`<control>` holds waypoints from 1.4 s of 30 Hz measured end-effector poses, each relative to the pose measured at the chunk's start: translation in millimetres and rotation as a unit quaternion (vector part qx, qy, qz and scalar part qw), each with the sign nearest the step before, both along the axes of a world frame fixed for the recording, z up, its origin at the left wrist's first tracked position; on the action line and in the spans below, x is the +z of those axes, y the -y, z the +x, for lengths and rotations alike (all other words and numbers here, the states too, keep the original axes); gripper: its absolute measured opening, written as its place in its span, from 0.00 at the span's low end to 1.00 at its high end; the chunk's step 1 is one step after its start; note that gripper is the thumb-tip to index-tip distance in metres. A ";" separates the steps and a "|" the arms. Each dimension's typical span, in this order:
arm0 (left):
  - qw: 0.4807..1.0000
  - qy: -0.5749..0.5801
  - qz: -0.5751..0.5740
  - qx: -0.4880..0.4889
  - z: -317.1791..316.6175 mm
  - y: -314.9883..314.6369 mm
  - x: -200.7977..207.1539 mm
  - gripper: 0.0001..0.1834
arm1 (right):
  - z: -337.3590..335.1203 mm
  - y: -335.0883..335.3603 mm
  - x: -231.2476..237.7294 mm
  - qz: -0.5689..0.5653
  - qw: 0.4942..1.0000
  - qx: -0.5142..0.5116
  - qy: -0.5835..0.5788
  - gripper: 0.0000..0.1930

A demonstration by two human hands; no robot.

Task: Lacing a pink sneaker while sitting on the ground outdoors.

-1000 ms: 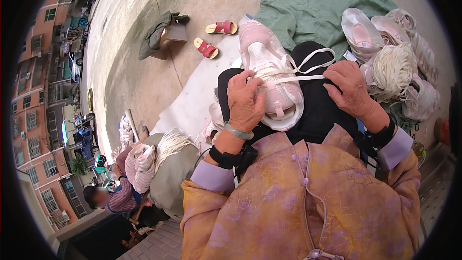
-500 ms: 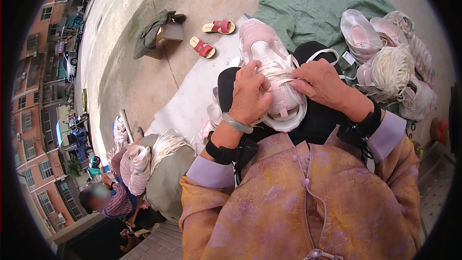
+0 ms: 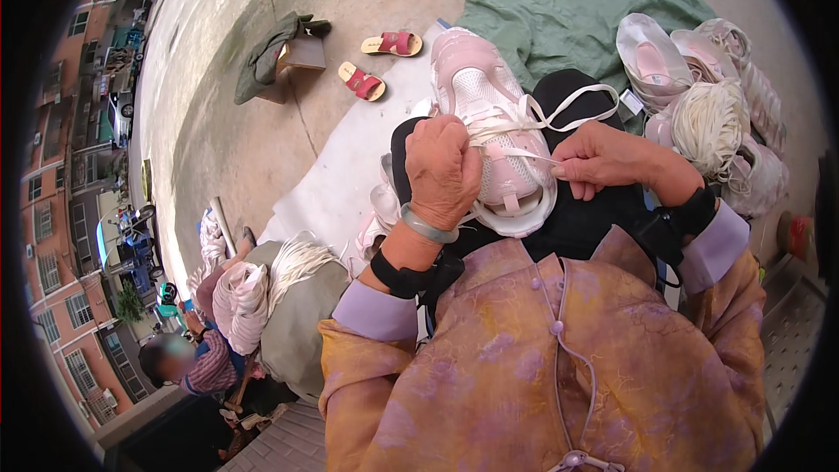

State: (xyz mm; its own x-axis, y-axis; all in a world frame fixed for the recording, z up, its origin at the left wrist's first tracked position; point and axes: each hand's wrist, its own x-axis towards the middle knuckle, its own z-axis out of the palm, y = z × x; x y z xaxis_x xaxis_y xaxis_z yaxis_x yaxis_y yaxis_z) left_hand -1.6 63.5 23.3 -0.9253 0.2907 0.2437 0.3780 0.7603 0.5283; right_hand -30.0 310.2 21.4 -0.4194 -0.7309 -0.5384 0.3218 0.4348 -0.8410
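Observation:
A pink and white sneaker (image 3: 472,79) rests on my dark-trousered lap, toe pointing away and heel toward me. My right hand (image 3: 603,162) pinches a white shoelace (image 3: 535,156), drawn taut across the tongue to the sneaker's right side. Another loop of lace lies loose over my right knee (image 3: 568,92). On the sneaker's left edge my left hand (image 3: 441,166) is closed in a fist. Its fingertips are turned out of sight, so what they grip is hidden.
At right several pale sneakers and a bundle of white laces (image 3: 712,127) lie beside a green cloth (image 3: 568,9). Red sandals (image 3: 363,81) and a small box seat (image 3: 303,54) stand ahead left. A co-worker (image 3: 205,363) sits at lower left near more lace bundles (image 3: 301,267).
My right hand has pulled back and right from the eyelets, stretching the lace. My left hand has closed from a pinch into a fist and turned knuckles-up.

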 end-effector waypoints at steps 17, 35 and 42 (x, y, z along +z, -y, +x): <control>0.951 0.209 0.223 0.049 -1.9 9.1 24.8 0.15 | 18.0 -4.0 -18.4 -0.074 0.984 -0.151 -0.057 0.11; 0.976 0.084 0.165 0.117 18.8 -2.0 2.3 0.15 | 39.4 -85.7 -19.6 0.048 0.602 -0.182 -0.776 0.17; 0.971 0.068 0.200 0.112 18.0 -15.5 1.7 0.07 | 54.7 -41.4 -22.0 -0.015 0.791 -0.188 -0.582 0.17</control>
State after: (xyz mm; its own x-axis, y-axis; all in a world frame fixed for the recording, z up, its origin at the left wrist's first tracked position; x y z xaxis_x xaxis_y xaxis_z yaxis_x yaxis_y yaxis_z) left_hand 16.4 79.1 25.1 -0.9859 -0.0150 0.1667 0.1324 0.5396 0.8315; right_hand 24.7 351.6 -0.6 -0.8086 -0.4426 0.3876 -0.5767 0.4660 -0.6710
